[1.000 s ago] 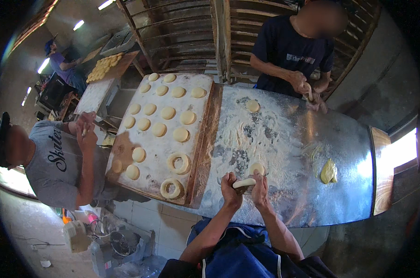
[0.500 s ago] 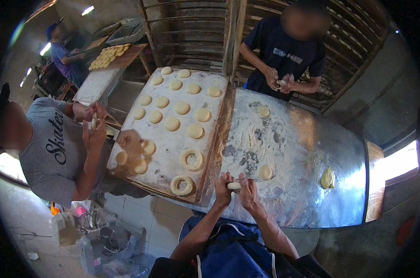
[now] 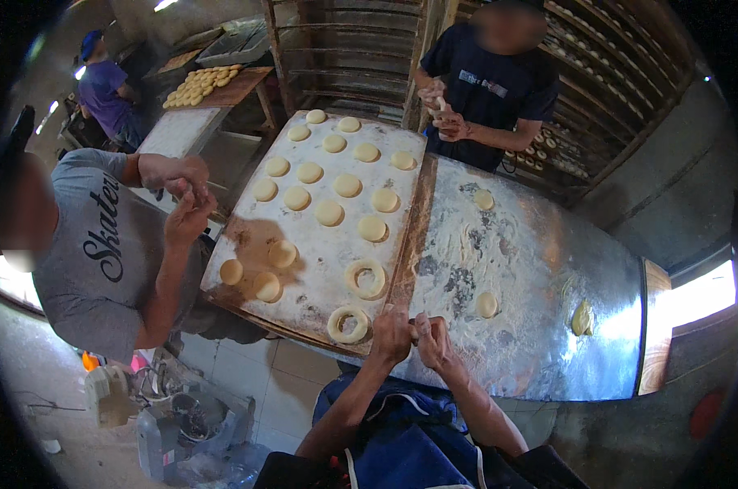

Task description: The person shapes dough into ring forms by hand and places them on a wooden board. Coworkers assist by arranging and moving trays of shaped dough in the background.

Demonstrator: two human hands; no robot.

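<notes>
Both my hands are closed and held close together over the near edge of the metal table. My left hand (image 3: pixel 391 336), fingers curled in, is near the board's corner, and my right hand (image 3: pixel 435 342) is just to its right. The piece of dough between them half a second ago is now almost wholly hidden by my fingers. Beside my left hand lie two dough rings, a near one (image 3: pixel 348 324) and a farther one (image 3: pixel 365 279), on the floured board (image 3: pixel 312 273). A flattened dough round (image 3: pixel 486 305) lies beyond my right hand on the metal table (image 3: pixel 532 342).
Several dough rounds (image 3: pixel 329 213) sit on the board. Another round (image 3: pixel 484 200) and a yellowish lump (image 3: pixel 582 318) lie on the metal table. A person in grey (image 3: pixel 116 244) stands left, one in dark clothes (image 3: pixel 487 98) opposite, both handling something. Racks (image 3: pixel 349 57) stand behind.
The view has shifted, so the board and table sit farther right. My hands have closed over the dough that showed between them. The person on the left has brought both hands together.
</notes>
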